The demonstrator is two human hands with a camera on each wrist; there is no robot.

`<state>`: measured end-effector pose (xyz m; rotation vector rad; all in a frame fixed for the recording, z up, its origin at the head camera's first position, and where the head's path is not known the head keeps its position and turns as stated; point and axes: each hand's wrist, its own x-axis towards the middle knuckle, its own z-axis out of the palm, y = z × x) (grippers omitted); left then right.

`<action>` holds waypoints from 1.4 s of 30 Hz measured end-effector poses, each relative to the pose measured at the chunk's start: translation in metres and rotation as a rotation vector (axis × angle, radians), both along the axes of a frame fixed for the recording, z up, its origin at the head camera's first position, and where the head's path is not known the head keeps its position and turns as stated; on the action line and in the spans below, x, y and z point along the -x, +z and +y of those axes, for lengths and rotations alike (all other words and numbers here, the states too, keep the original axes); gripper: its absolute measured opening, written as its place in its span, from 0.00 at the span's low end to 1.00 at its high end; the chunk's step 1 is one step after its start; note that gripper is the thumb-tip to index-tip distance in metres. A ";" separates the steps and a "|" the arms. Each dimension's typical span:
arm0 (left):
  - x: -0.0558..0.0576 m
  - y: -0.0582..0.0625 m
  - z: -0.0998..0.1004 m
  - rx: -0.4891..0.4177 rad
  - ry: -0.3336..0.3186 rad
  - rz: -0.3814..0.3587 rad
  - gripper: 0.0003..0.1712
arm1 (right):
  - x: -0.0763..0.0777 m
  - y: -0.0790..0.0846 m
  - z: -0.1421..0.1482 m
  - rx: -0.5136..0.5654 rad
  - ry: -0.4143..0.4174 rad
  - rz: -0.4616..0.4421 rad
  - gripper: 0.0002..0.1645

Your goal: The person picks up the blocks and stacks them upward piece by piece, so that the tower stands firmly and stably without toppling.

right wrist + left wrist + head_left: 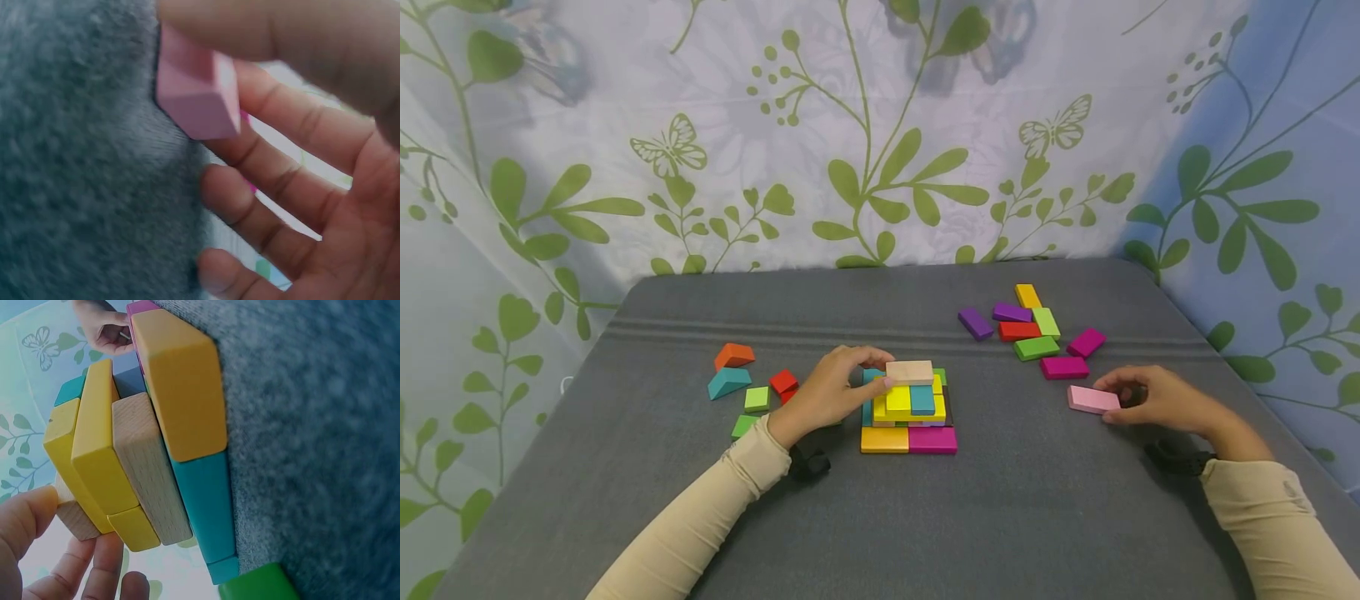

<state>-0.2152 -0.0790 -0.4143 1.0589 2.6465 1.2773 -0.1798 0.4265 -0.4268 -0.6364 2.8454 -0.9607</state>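
Observation:
A layered stack of coloured wooden blocks (884, 440) stands at the middle of the table, with an orange-yellow and a magenta block along its front base. At its top, my left hand (829, 385) pinches a plain wood block (910, 372) between thumb and fingers; in the left wrist view this plain block (76, 515) sits against the yellow layer. To the right, my right hand (1165, 404) grips the end of a pink block (1092, 400) lying at the table surface. In the right wrist view, thumb and fingers close round the pink block (200, 112).
Beyond the pink block lie loose purple, red, green, yellow and magenta blocks (1064, 367). Left of the stack are an orange block (734, 356), a teal block (728, 382), green blocks (757, 399) and red ones (784, 381). A patterned curtain (737, 167) hangs behind the grey table (1015, 508).

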 end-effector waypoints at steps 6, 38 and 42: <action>0.002 -0.002 -0.001 0.011 -0.003 0.003 0.21 | 0.001 -0.003 -0.004 0.014 0.014 0.054 0.18; 0.005 0.007 -0.003 0.203 -0.027 -0.078 0.44 | -0.003 0.026 -0.105 0.272 0.106 0.226 0.26; 0.006 0.008 -0.002 0.203 -0.026 -0.083 0.42 | -0.002 0.030 -0.117 0.267 0.103 0.219 0.25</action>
